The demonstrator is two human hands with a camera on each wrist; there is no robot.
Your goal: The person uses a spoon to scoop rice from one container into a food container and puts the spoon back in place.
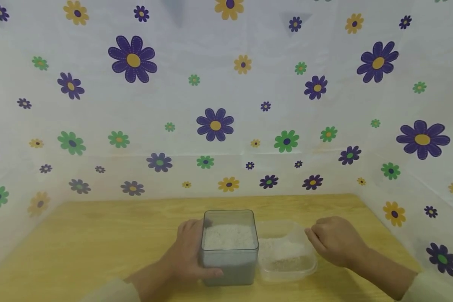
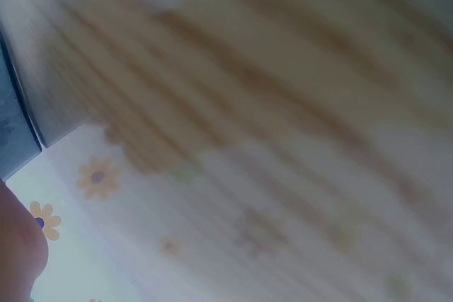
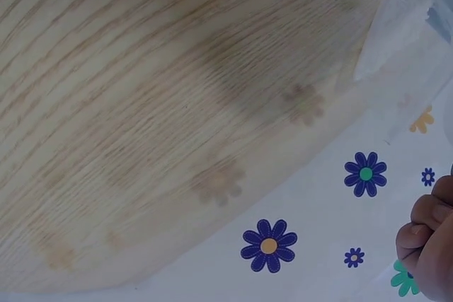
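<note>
In the head view a grey see-through square container (image 1: 229, 268) stands upright on the table, with white grains that look like rice (image 1: 230, 237) inside. My left hand (image 1: 186, 251) grips its left side, thumb across the front and fingers towards the back. To its right sits a clear plastic tub (image 1: 287, 274) with some of the same grains. My right hand (image 1: 337, 241) is curled at the tub's right rim and holds what looks like a clear scoop (image 1: 287, 247), faint against the tub; its handle is hidden in the fist. The right wrist view shows the curled fingers (image 3: 428, 231) at the edge.
The wood-grain table (image 1: 109, 239) extends left of the container and behind it. A white cloth with flowers (image 1: 181, 105) hangs at the back and along both sides. In the left wrist view the table is blurred, with a corner of the grey container (image 2: 14, 125).
</note>
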